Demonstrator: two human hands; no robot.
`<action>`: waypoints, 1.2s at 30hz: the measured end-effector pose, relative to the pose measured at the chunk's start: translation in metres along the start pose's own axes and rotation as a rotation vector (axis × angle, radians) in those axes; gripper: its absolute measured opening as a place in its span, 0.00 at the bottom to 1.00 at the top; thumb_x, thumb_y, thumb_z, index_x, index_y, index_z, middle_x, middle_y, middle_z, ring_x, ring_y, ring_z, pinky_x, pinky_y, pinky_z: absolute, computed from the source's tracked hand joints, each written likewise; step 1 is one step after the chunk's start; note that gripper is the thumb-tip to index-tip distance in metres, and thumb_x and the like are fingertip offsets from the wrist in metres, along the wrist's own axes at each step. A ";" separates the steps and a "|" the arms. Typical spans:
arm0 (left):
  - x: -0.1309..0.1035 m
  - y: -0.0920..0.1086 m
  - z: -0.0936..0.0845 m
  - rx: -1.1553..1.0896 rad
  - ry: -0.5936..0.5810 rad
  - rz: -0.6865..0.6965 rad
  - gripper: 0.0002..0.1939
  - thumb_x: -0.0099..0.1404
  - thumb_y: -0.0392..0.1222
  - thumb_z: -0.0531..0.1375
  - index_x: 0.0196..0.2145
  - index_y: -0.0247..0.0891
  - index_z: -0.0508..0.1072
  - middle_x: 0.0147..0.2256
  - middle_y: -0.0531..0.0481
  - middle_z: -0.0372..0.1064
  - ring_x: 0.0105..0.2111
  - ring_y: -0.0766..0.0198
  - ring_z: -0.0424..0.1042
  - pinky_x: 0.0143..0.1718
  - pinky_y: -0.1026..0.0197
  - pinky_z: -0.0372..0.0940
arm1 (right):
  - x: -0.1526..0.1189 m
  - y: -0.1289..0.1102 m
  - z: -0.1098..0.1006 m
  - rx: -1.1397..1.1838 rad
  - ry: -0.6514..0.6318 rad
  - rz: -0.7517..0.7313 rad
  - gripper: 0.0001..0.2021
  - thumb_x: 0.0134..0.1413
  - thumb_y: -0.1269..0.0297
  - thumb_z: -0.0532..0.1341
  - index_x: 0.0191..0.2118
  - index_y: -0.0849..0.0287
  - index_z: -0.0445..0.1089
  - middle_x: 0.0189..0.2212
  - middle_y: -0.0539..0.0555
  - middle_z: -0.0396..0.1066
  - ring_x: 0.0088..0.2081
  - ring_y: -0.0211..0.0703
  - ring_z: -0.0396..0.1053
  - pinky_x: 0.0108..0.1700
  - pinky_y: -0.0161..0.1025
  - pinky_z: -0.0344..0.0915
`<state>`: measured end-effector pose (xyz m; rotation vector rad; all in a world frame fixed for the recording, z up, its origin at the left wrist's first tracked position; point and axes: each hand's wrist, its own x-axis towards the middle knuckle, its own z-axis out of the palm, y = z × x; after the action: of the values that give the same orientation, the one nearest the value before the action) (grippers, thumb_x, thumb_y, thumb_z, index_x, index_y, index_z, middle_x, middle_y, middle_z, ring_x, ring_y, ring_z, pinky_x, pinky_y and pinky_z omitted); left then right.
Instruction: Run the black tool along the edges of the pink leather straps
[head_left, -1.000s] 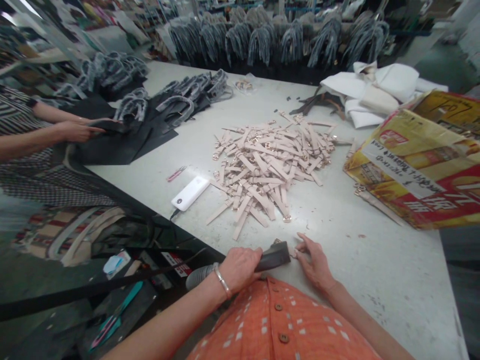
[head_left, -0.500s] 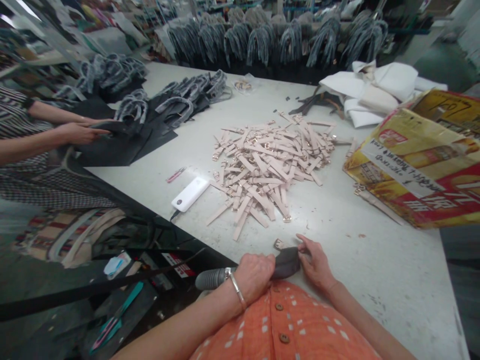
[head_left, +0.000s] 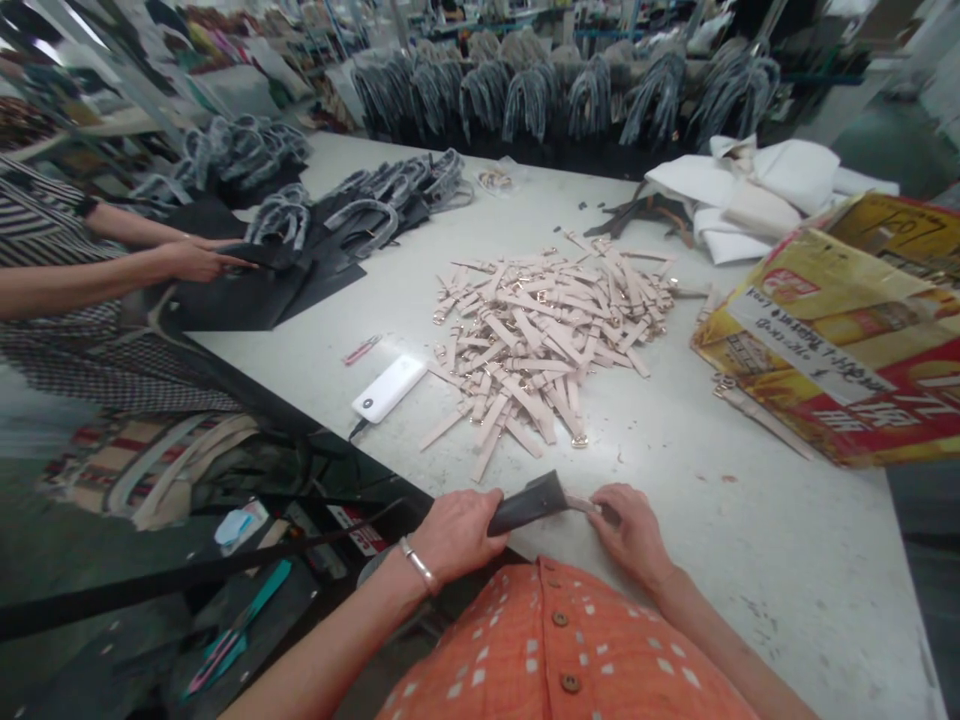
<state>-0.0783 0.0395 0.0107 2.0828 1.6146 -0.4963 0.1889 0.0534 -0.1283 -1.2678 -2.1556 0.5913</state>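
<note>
My left hand (head_left: 461, 535) is wrapped round a dark, flattened hose nozzle (head_left: 534, 498) just above the table's near edge, its mouth turned to the right. At that mouth is a narrow pale strap (head_left: 579, 503). My right hand (head_left: 632, 532) pinches the strap's other end, with the fingertips closed on it. Whether the strap goes inside the nozzle or lies against it, I cannot tell. Beyond both hands spreads a loose heap of pale pink straps (head_left: 547, 340) with gold-coloured buckles.
A white power bank (head_left: 390, 388) and a small pink tool (head_left: 362, 349) lie left of the heap. On the right stands a printed yellow-red carton (head_left: 832, 340). Across the table, a co-worker's hands (head_left: 202, 260) handle black pieces. White material (head_left: 780, 170) sits at the back right.
My left hand has shifted left, and the nozzle now tilts up to the right. The ribbed grey hose has dropped from view. A pale strap now spans nozzle and right hand.
</note>
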 end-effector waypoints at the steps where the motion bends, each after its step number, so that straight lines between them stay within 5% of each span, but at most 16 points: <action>1: -0.002 -0.002 0.000 -0.004 -0.002 -0.012 0.16 0.59 0.53 0.53 0.39 0.40 0.67 0.34 0.44 0.73 0.36 0.52 0.73 0.36 0.56 0.66 | 0.001 -0.001 0.000 -0.002 0.012 -0.006 0.04 0.55 0.66 0.58 0.35 0.58 0.69 0.33 0.55 0.70 0.36 0.46 0.66 0.39 0.43 0.61; 12: -0.008 0.004 0.014 -0.019 -0.032 0.000 0.13 0.59 0.49 0.52 0.38 0.41 0.68 0.34 0.44 0.73 0.36 0.53 0.73 0.35 0.57 0.65 | -0.011 -0.005 -0.003 0.097 -0.071 -0.144 0.06 0.56 0.70 0.57 0.39 0.57 0.69 0.38 0.57 0.69 0.40 0.47 0.64 0.41 0.46 0.64; 25: 0.001 0.017 0.021 -0.014 -0.041 0.053 0.13 0.59 0.48 0.54 0.39 0.40 0.67 0.36 0.43 0.73 0.38 0.52 0.73 0.36 0.57 0.65 | 0.001 -0.008 -0.006 0.203 -0.161 -0.062 0.05 0.58 0.65 0.57 0.38 0.58 0.67 0.31 0.55 0.67 0.36 0.45 0.63 0.37 0.42 0.63; 36: 0.002 0.002 0.010 -0.023 -0.066 0.050 0.13 0.60 0.48 0.53 0.40 0.39 0.68 0.36 0.43 0.73 0.39 0.53 0.73 0.40 0.56 0.65 | 0.001 -0.004 -0.006 0.203 -0.149 -0.094 0.08 0.58 0.64 0.56 0.42 0.58 0.67 0.34 0.57 0.69 0.38 0.46 0.65 0.40 0.44 0.65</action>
<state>-0.0761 0.0347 0.0018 2.0624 1.5204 -0.5214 0.1899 0.0528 -0.1215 -1.0374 -2.1965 0.8644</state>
